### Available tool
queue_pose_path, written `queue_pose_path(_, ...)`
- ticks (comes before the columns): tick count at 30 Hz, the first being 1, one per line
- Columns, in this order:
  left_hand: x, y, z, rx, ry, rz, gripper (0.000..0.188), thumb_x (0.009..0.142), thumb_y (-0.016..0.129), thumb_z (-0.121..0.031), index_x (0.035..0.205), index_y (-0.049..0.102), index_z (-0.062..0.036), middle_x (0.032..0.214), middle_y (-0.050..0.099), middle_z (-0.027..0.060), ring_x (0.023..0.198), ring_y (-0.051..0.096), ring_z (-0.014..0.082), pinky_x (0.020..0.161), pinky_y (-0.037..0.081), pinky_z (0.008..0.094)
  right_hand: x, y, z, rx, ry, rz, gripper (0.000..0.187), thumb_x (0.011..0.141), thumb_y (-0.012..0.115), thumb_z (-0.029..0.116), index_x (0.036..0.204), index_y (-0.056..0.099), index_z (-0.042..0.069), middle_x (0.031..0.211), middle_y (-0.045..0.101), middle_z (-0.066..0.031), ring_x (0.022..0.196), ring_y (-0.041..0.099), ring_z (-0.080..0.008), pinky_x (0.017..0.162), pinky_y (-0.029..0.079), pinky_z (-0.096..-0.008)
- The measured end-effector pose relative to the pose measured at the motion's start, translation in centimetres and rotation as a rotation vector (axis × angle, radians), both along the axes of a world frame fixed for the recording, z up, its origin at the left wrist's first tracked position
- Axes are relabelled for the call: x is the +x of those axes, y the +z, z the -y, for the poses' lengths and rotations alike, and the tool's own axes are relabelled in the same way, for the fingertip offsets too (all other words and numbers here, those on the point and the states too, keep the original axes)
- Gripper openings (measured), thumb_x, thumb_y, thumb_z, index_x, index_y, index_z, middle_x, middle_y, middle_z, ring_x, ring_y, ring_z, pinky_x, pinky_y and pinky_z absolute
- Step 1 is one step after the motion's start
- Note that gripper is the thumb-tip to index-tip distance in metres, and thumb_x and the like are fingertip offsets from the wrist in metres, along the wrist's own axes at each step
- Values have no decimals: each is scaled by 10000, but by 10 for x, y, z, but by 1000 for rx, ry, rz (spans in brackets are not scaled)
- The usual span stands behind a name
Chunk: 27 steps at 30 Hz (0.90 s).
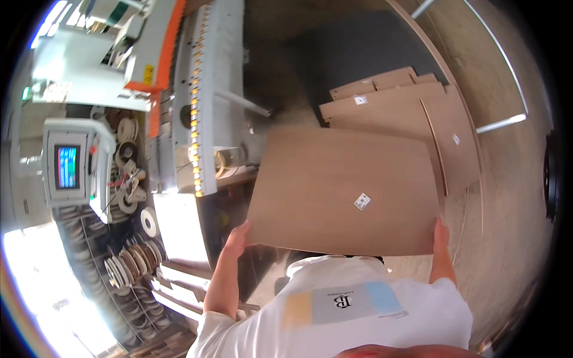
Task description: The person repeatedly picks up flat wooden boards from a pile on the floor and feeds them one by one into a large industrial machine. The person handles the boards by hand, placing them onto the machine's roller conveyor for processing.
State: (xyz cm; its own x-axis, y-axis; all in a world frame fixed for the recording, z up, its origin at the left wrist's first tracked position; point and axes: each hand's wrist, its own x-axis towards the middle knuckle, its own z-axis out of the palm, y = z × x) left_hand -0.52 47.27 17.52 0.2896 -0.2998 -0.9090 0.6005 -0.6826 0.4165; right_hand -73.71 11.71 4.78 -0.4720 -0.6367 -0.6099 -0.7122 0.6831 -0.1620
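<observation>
Centre frame: large brown board [343, 191] held flat at chest height, clear of any support. Left hand [237, 237] clamps its near-left corner, right hand [441, 232] grips the near-right edge. Upper right, a stack of like boards [400, 101] lies on the floor. Edge machine [209, 95] stands at left. Board lifted, not yet set anywhere; placement remains, I judge.

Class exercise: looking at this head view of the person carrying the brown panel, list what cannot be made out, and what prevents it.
- Fingers of left hand and right hand: head view, curled under the brown panel, so each grip is only partly visible.
- Small white label on the panel: too small to read.
- Floor beneath the panel: covered by it.
- Stacked panels: lower ones partly overlapped.
</observation>
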Motion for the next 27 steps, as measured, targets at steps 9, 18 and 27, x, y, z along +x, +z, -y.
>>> queue_pose_path(9, 19, 55, -77, -584, 697, 45, 366, 1078, 572, -488, 1146, 723, -162, 1007, 757, -12, 1075, 718, 212, 1020, 544, 452, 165, 1, 13, -396, -198, 388, 754, 951, 681, 576, 1246, 708, -118, 1243, 738, -188, 1157, 675, -305, 1029, 517, -438)
queue_pose_path(18, 28, -85, -81, -571, 826, 118, 256, 1075, 617, -399, 983, 643, -162, 855, 631, -16, 920, 652, 203, 949, 520, 445, 362, 44, -18, -325, -170, 693, 704, 955, 666, 545, 1168, 712, -124, 1227, 734, -216, 1143, 681, -278, 953, 545, -443)
queue_pose_path(27, -27, -28, -1, -322, 626, 152, 436, 1137, 509, -418, 1305, 614, -30, 1059, 703, 117, 950, 713, 275, 879, 604, 470, 446, 64, -84, -74, 165, 955, 530, 947, 826, 289, 1299, 596, -34, 1275, 675, -139, 1203, 633, -230, 1024, 528, -411)
